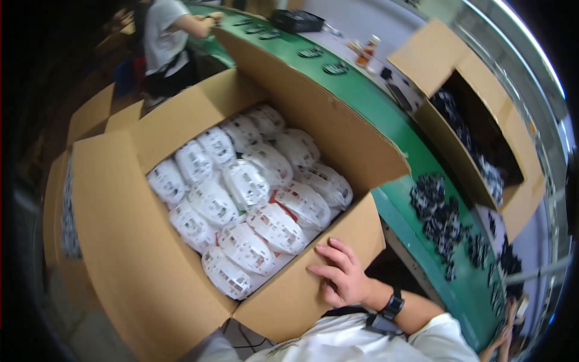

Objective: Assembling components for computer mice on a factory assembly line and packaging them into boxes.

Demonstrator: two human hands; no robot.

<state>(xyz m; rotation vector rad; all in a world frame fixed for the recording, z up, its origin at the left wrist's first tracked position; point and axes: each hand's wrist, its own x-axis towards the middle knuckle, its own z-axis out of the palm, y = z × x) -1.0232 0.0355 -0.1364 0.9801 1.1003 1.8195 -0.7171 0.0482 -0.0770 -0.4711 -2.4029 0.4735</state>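
Observation:
My right hand point(344, 274), with a black watch on the wrist, rests on the near flap of a large open cardboard box point(151, 241). Its fingers are spread over the cardboard and grip nothing. Inside that box lie rows of curved white plastic shells point(247, 184) with small rectangular cutouts. They seem to be wrapped in thin clear film. Bits of red show between some of them. The box's flaps are folded outward. My left hand is out of the picture.
A green workbench point(392, 205) runs along the right, with black parts piled point(437, 214) on it. Another open carton point(482, 133) of dark parts stands there. A person in a white shirt point(166, 36) works at far left; another person's arm point(505, 335) shows at lower right.

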